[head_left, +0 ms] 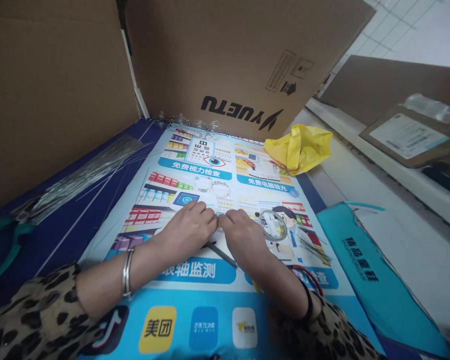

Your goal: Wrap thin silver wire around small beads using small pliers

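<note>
my left hand (191, 225) and right hand (243, 237) are drawn together over the middle of the printed sheet (202, 300), fingers curled in and tips meeting. that suits small, close work, with both forearms coming in low from either side so neither wrist crosses the other. whatever may be between my fingertips is hidden, so i cannot tell whether they are clamped on anything. a dark thin rod (224, 254) slants out from beneath the left hand toward the right one; i cannot tell whether it is gripped or just lies there.

just beyond my knuckles lie two wire loops (221, 189), side by side and flat on the sheet, probably put there so i can look at them without reaching. a round clear ring (273, 225) lies just beside my right hand, with loose thin strips (315, 247) farther right, both an easy reach for that hand.

the long wire bundle (86, 180) lies on the dark blue surface (69, 235) to my left, its lengths roughly aligned, i suppose so that one can be drawn out without a tangle. pliers (22, 225) with teal handles lie at its near end, where my left hand could find them. more tangled wire pieces (191, 121) sit at the far edge, against the cardboard (165, 60), which likely stops them sliding off. the yellow bag (302, 150) and teal packet (375, 280) lie off to the right, seemingly out of my elbows' way.
</note>
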A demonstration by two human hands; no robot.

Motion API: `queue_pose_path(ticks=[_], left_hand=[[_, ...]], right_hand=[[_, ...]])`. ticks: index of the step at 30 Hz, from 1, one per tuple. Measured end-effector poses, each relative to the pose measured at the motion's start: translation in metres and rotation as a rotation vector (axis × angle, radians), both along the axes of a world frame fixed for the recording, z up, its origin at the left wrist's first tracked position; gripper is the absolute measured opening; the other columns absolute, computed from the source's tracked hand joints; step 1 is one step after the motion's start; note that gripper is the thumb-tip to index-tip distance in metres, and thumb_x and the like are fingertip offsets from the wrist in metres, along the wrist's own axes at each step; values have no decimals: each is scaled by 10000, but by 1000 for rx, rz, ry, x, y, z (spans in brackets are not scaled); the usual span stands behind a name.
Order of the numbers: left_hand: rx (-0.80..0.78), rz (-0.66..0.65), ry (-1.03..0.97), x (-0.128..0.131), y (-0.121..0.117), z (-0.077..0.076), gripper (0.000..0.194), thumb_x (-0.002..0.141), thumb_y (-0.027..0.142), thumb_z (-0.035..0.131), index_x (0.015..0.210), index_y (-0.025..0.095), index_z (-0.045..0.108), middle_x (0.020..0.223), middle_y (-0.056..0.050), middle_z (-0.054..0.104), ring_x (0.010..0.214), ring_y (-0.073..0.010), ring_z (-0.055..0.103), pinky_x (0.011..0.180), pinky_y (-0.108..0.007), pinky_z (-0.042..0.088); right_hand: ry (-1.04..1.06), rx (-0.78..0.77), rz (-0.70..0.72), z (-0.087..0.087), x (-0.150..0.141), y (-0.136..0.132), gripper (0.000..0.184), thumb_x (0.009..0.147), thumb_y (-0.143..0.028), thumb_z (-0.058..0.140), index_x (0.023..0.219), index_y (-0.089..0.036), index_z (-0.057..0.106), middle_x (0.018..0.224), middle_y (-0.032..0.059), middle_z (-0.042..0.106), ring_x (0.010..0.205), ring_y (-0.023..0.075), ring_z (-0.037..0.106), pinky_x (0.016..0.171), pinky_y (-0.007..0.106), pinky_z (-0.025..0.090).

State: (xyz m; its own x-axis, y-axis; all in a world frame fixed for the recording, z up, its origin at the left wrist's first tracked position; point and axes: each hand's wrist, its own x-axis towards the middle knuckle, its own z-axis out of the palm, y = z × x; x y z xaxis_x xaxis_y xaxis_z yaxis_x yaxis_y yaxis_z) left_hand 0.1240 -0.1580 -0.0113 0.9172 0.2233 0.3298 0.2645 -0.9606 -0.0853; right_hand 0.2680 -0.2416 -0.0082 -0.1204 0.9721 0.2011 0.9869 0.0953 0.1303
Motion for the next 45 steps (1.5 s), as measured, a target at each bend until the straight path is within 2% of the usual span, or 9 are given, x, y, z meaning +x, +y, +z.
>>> queue_pose_path(ticks=[7, 13, 16, 19, 22, 28, 32, 36, 45], left_hand=[[0, 75, -36, 0, 1, -4, 87, 778, 92, 516, 772, 150, 580, 738, -58, 583, 723, -209, 514, 616, -326, 410], [-110, 150, -65, 0, 7, -12, 135, 764, 68, 492, 760, 159, 590, 733, -52, 596, 731, -216, 543, 623, -324, 441], [-372, 187, -191, 1, 13, -17, 175, 786, 93, 468, 762, 171, 622, 738, -38, 621, 737, -189, 570, 646, -309, 454], [-861, 245, -353, 5, 17, -18, 132, 776, 157, 512, 764, 194, 638, 709, 4, 643, 670, -137, 584, 614, -261, 462], [-1331, 310, -409, 9, 15, -14, 66, 737, 218, 570, 723, 174, 616, 571, 33, 580, 507, -100, 522, 505, -227, 430], [-1699, 277, -516, 8, 11, -9, 122, 690, 255, 626, 716, 148, 574, 578, 34, 537, 483, -74, 482, 505, -226, 404], [-1704, 283, -467, 8, 12, -9, 141, 667, 255, 648, 695, 141, 571, 547, 40, 523, 471, -71, 462, 501, -221, 382], [-1690, 269, -438, 9, 13, -9, 133, 661, 243, 654, 680, 142, 570, 529, 48, 513, 464, -70, 457, 500, -221, 375], [-1809, 269, -509, 9, 12, -13, 179, 677, 267, 669, 729, 137, 558, 604, 37, 550, 491, -69, 490, 519, -225, 394]], right_hand=[[133, 5, -52, -7, 3, 6, 209, 863, -131, 414, 882, -200, 611, 858, 63, 601, 820, 191, 515, 652, 269, 398], [631, 35, -98, -12, 10, 14, 203, 820, -126, 455, 869, -202, 637, 881, 34, 629, 851, 146, 561, 778, 266, 435], [1056, -31, -215, -14, 14, 17, 107, 766, -211, 547, 815, -212, 641, 789, -2, 630, 730, 133, 582, 693, 279, 474], [1603, -118, -250, -16, 16, 19, 181, 710, -326, 631, 839, -199, 632, 697, -19, 616, 644, 127, 587, 622, 291, 501], [1901, -114, -233, -17, 17, 21, 258, 651, -341, 699, 845, -185, 629, 681, -24, 624, 648, 119, 599, 662, 304, 504], [1803, -167, -248, -17, 28, 22, 248, 656, -356, 701, 819, -170, 674, 670, -12, 640, 605, 88, 551, 632, 258, 443], [1655, -208, -192, -13, 36, 23, 200, 630, -329, 720, 747, -170, 688, 707, -2, 658, 641, 101, 553, 658, 262, 421], [1609, -280, -189, -9, 37, 22, 210, 611, -326, 732, 719, -162, 656, 589, -28, 601, 505, 72, 490, 524, 228, 393], [1833, -441, -204, -19, 31, 20, 278, 632, -357, 729, 783, -164, 600, 617, 7, 652, 552, 112, 607, 552, 238, 466]])
